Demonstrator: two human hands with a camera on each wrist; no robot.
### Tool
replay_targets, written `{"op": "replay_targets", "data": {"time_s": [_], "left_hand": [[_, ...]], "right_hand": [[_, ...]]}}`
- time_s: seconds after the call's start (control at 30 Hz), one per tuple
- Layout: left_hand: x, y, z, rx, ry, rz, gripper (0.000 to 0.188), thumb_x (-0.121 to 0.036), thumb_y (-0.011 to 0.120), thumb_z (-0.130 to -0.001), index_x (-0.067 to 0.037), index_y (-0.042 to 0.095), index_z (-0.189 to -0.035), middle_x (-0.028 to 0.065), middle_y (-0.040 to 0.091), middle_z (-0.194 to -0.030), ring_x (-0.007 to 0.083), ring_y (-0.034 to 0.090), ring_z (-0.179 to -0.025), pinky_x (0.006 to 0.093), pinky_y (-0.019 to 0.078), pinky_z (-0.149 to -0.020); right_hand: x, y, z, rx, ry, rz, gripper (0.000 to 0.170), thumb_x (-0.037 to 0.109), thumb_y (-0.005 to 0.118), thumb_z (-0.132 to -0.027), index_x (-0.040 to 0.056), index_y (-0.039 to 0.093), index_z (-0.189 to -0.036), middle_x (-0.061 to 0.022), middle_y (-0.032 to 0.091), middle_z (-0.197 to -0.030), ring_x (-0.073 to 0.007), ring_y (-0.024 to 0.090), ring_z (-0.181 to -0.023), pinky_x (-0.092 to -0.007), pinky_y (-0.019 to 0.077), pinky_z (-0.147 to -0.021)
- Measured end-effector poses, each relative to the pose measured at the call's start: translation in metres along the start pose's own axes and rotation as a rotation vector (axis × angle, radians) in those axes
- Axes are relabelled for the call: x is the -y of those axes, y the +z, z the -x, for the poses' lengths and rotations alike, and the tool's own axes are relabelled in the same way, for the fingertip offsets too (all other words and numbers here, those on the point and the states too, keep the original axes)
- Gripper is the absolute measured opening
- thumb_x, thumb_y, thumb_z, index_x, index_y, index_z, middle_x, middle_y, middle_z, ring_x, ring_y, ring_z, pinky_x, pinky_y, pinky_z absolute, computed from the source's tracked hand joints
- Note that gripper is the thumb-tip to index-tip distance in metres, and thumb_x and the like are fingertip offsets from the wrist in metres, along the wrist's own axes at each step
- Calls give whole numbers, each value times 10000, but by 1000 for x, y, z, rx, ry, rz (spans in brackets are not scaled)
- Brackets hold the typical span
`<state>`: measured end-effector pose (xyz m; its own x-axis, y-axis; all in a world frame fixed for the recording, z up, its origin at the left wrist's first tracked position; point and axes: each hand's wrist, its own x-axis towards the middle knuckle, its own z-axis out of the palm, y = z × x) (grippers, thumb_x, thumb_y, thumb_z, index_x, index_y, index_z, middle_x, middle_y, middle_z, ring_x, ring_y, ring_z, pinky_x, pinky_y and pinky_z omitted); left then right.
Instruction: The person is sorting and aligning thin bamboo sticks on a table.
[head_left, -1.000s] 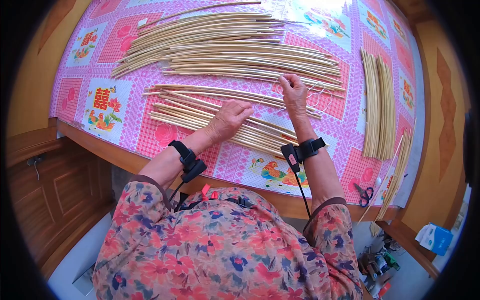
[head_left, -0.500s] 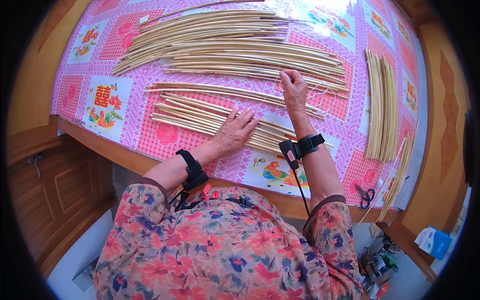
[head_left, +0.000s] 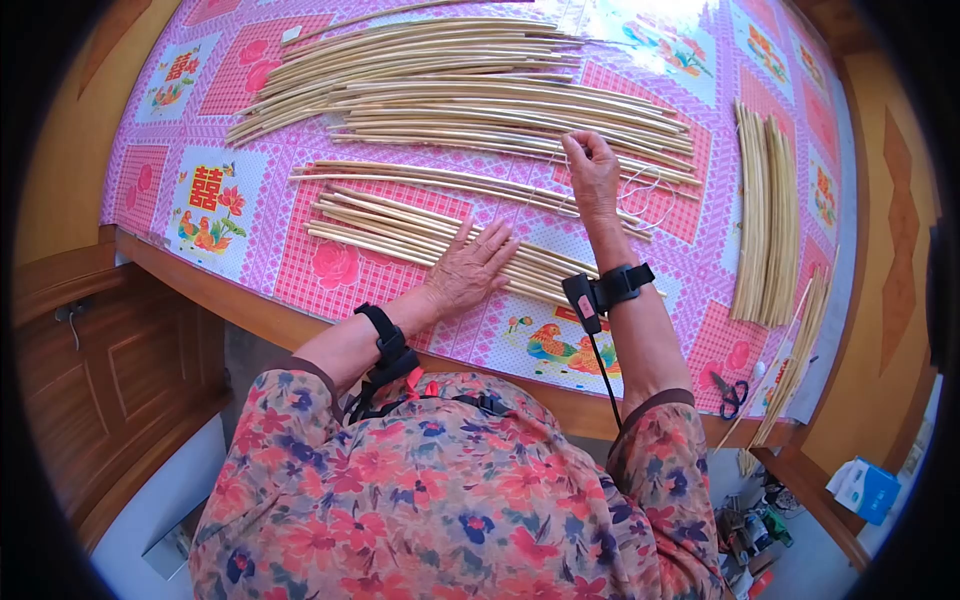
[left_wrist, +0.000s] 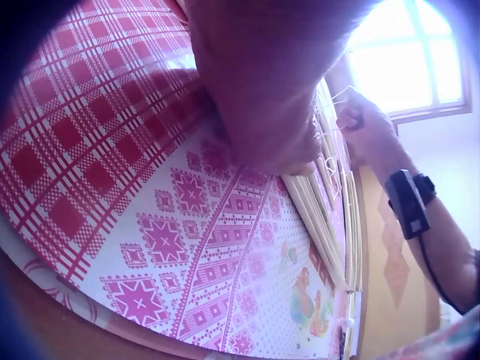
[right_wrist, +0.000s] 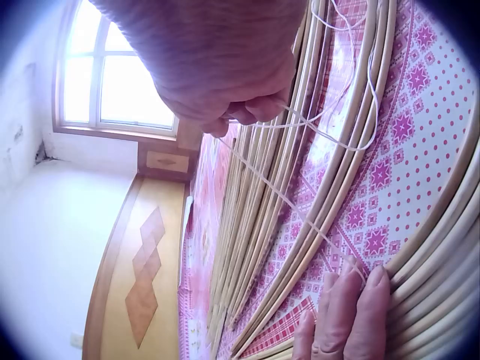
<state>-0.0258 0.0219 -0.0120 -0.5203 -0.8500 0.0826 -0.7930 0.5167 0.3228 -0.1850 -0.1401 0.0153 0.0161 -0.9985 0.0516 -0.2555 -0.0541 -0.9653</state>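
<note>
My left hand lies with its fingers extended across the near row of pale thin sticks. In the head view my right hand is raised above the sticks farther in, its fingertips pinching a white string. That string runs taut down to the left fingertips in the right wrist view, and its slack loops lie over a few separate sticks. In the left wrist view, the left hand fills the top and hides most of the sticks under it.
Larger rows of sticks lie deeper on the patterned tablecloth. Tied bundles stand lengthwise at the right, with thinner loose sticks and scissors nearer the front corner. A wooden table edge runs along the front.
My left hand has gone from bent fingers over the near sticks to spread, straight fingers lying on them, slightly lower and to the right. The right hand keeps its pinch, nearly still.
</note>
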Motion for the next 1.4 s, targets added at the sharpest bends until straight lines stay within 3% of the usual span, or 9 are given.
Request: {"op": "replay_targets", "data": {"time_s": [0.1,0.43,0.6,0.7,0.77,0.8,1.03,1.27,1.4], "left_hand": [[0,1,0,50,-14,12,679,-447,496,-779,-38,317,-1290,140,246,-1372,253,171,-1300,479,29,-1051],[-7,-16,-2,20,0,-14,765,-519,495,-751,-28,289,-1301,142,207,-1387,279,114,-1311,512,1,-1039],[-9,-8,17,64,-41,-3,769,-488,527,-737,-31,277,-1303,138,198,-1390,269,121,-1311,483,20,-1051],[-9,-7,16,76,-79,22,759,-452,553,-733,-34,278,-1304,131,199,-1392,268,120,-1312,476,30,-1054],[-8,-5,17,74,-72,16,755,-435,564,-731,-37,276,-1305,132,202,-1391,266,124,-1311,470,36,-1056],[-9,-7,16,83,-78,27,748,-417,571,-731,-40,276,-1306,131,201,-1392,264,128,-1311,464,41,-1058],[-7,-2,16,99,-72,-29,716,-463,504,-777,-45,272,-1310,133,202,-1390,260,130,-1309,463,30,-1060],[-9,-11,16,90,-98,25,685,-469,459,-808,-39,275,-1309,153,196,-1388,267,141,-1305,455,13,-1059],[-7,-14,10,25,-98,61,663,-434,473,-805,-39,282,-1303,169,213,-1377,284,158,-1299,458,28,-1057]], "right_hand": [[2,-5,10,10,132,45,142,166,605,-777,25,606,-789,15,521,-602,-52,439,-557,-221,377,-506],[9,-43,58,81,-82,347,231,176,586,-806,50,576,-1000,-29,489,-584,-86,428,-520,-253,375,-488],[-5,-48,111,17,-77,187,144,128,571,-819,45,555,-935,-33,455,-588,-80,416,-516,-242,363,-479],[-14,-46,136,100,-57,179,103,116,573,-816,44,540,-881,-34,455,-586,-78,413,-512,-239,363,-473],[-23,-47,143,161,-7,252,87,111,576,-812,46,537,-855,-50,493,-614,-105,466,-512,-250,385,-477],[-26,-47,141,135,-119,276,95,108,587,-797,51,537,-855,-74,539,-665,-164,535,-534,-273,420,-497],[-30,-48,135,198,-181,359,87,108,595,-782,53,548,-830,-94,571,-726,-227,573,-588,-304,447,-527],[-5,-62,97,164,53,134,140,163,569,-829,24,561,-810,-1,523,-611,-50,460,-559,-226,393,-508],[16,-64,62,131,175,65,173,191,573,-825,20,565,-802,-1,521,-604,-48,461,-517,-214,376,-455]]}}
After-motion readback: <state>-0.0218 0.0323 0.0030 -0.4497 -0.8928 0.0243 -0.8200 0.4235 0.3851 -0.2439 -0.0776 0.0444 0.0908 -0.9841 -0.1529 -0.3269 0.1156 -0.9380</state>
